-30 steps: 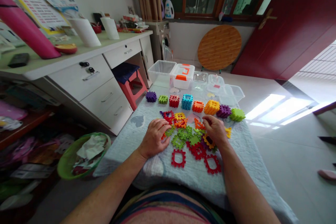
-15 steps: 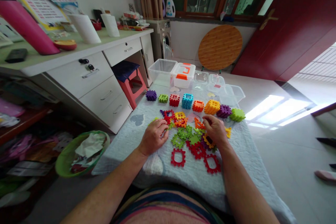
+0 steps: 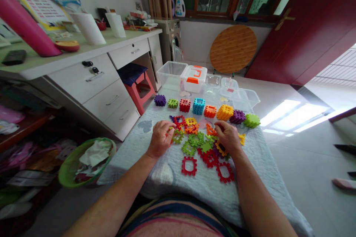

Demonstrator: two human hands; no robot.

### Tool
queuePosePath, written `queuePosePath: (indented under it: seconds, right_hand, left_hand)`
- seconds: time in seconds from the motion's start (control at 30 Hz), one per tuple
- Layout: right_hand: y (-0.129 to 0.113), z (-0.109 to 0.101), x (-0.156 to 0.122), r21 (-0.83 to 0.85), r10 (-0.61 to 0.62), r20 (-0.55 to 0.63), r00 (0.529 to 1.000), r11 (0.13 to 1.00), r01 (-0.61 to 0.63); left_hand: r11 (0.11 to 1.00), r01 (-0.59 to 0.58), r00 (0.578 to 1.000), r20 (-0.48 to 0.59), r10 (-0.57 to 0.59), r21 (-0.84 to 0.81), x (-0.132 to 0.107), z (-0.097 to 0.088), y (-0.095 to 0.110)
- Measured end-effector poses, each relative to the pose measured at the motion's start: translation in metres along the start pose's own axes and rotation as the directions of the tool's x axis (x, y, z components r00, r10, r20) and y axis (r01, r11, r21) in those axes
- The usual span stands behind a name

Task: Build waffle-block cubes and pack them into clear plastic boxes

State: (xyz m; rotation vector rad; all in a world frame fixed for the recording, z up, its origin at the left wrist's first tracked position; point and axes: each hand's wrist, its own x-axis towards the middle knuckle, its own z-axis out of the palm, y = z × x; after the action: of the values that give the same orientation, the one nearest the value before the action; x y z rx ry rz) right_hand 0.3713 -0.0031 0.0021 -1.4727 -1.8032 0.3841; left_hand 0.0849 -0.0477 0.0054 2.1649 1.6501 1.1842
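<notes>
A heap of flat plastic interlocking tiles (image 3: 204,148) in green, red, orange and yellow lies on a pale blue quilted cloth (image 3: 250,177). My left hand (image 3: 160,139) is closed on a green tile (image 3: 177,137) at the heap's left edge. My right hand (image 3: 228,137) rests on the heap's right side, fingers curled on the tiles; what it grips is hidden. Behind the heap runs a row of built cubes (image 3: 198,106) in purple, green, red, blue, orange and yellow. Two red tiles (image 3: 189,166) lie nearest me.
Clear plastic boxes (image 3: 171,74) and a white box with an orange latch (image 3: 194,78) stand behind the cubes. A white desk with drawers (image 3: 91,77) and a red stool (image 3: 137,90) are left. A green basin (image 3: 71,166) sits on the floor.
My left hand has drawn back from the heap and lifted a green tile in its fingers. My right hand has hardly moved.
</notes>
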Motion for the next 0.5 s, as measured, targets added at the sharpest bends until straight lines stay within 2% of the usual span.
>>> queuePosePath:
  seconds: [0.17, 0.27, 0.33, 0.4, 0.5]
  right_hand:
    - [-0.001, -0.001, 0.0, 0.003, 0.001, -0.003, 1.0, 1.0, -0.001]
    - [-0.002, -0.002, 0.0, 0.012, 0.004, -0.014, 1.0, 1.0, -0.004]
    - [-0.003, -0.002, 0.0, 0.019, 0.007, -0.017, 1.0, 1.0, -0.007]
    - [-0.003, -0.003, 0.0, 0.023, 0.011, -0.012, 1.0, 1.0, -0.01]
    - [-0.003, -0.003, 0.0, 0.02, 0.018, -0.012, 1.0, 1.0, -0.017]
  left_hand:
    - [0.997, 0.032, 0.982, -0.188, -0.018, 0.07, -0.003, -0.005, -0.002]
    - [0.997, -0.002, 0.976, -0.215, 0.019, 0.081, -0.003, -0.01, 0.003]
    - [0.994, -0.07, 0.988, -0.134, 0.081, 0.084, -0.002, -0.012, 0.011]
    - [0.983, -0.166, 0.986, 0.025, 0.164, 0.083, 0.003, -0.011, 0.022]
    - [0.951, -0.286, 0.934, 0.256, 0.249, 0.116, 0.013, -0.004, 0.034]
